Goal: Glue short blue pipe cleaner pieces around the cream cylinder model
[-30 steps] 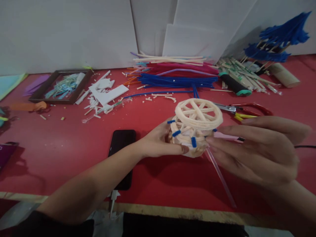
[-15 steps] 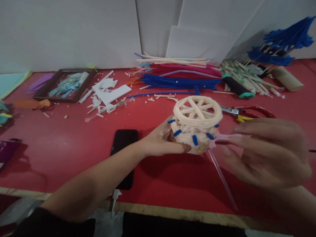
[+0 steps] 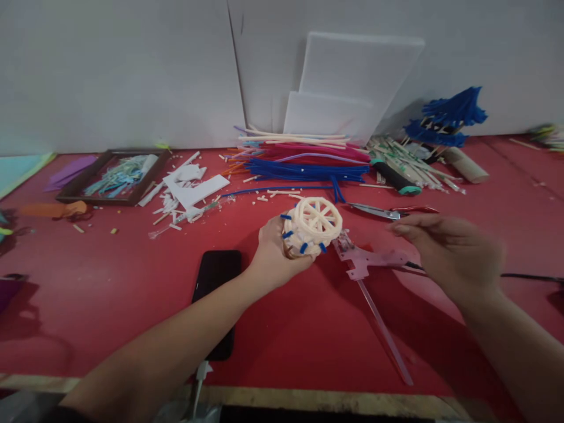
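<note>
My left hand (image 3: 277, 249) is wrapped round a cream pipe-cleaner craft (image 3: 315, 226), held above the red table. The craft has a spoked, wheel-like ring on top and short blue pieces round its side. My right hand (image 3: 458, 255), slightly blurred, is raised over the table with thumb and fingers drawn together; I cannot make out anything between them. Beneath and left of it lies a pink translucent glue gun (image 3: 374, 258), a long glue stick (image 3: 385, 332) sticking out of it towards me. Scissors (image 3: 374, 211) with red handles lie just beyond, partly behind my right fingers.
A black phone (image 3: 218, 273) with a white cable lies left of my left hand. Blue pipe cleaners (image 3: 304, 170) and other colours are heaped at the back. White foam scraps (image 3: 194, 191), a brown frame (image 3: 66, 191) and a green-black roll (image 3: 394, 176) lie around. White boards (image 3: 348, 76) lean on the wall.
The view has shifted back, showing more wall. My right hand has moved off the glue gun, and its fingers have drawn together. My left hand has lowered the craft away from the camera.
</note>
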Tool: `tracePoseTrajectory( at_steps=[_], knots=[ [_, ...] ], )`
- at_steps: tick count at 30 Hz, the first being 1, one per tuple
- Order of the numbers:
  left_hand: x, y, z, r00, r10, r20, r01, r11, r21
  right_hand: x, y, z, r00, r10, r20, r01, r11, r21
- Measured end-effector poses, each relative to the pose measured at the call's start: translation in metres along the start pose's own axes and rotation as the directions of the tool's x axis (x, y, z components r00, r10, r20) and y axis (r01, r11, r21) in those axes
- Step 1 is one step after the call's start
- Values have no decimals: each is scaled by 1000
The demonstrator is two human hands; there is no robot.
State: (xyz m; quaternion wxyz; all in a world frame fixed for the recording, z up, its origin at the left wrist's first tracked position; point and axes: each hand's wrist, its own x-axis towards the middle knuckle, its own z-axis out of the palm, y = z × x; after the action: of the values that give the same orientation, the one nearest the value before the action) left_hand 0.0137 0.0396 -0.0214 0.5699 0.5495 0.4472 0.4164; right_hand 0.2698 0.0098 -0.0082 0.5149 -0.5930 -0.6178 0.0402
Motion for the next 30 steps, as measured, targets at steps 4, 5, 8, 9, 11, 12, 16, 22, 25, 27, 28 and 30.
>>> tracePoseTrajectory(
  at_steps=[4,5,8,9,11,12,16,22,25,27,28,30],
  knots=[
    [-1,-9,-4,993,61,-99,-46,988,144,4,-6,3,993,39,116,-47,996,72],
    [-1,-10,-5,991,77,-106,-61,988,141,5,-7,4,989,42,142,-56,994,94],
    [-1,-5,-7,994,81,-69,-75,994,83,7,-7,3,979,40,202,-76,982,172],
    [-1,-2,-7,996,72,-48,-69,996,63,8,-7,3,976,39,214,-82,977,196],
    [-1,4,-8,997,75,-16,-75,996,48,8,-4,4,973,37,227,-93,965,245],
    [-1,6,-9,995,100,-13,-100,994,53,7,-3,4,973,33,229,-96,958,272],
    [2,3,-9,952,303,-39,-297,948,115,5,-3,8,975,-5,222,-79,927,367],
    [8,-15,-11,855,510,-93,-475,842,257,1,-8,11,979,-42,199,-47,906,422],
    [8,-15,-12,830,547,-108,-500,817,288,-1,-8,11,979,-27,200,-62,903,426],
    [6,-12,-12,824,556,-109,-509,811,289,-2,-9,10,978,0,209,-88,906,415],
    [5,-11,-13,823,558,-105,-513,809,286,-3,-9,10,976,17,217,-106,908,405],
    [4,-9,-13,824,560,-92,-515,806,290,-3,-10,9,969,58,240,-149,914,378]
  ],
)
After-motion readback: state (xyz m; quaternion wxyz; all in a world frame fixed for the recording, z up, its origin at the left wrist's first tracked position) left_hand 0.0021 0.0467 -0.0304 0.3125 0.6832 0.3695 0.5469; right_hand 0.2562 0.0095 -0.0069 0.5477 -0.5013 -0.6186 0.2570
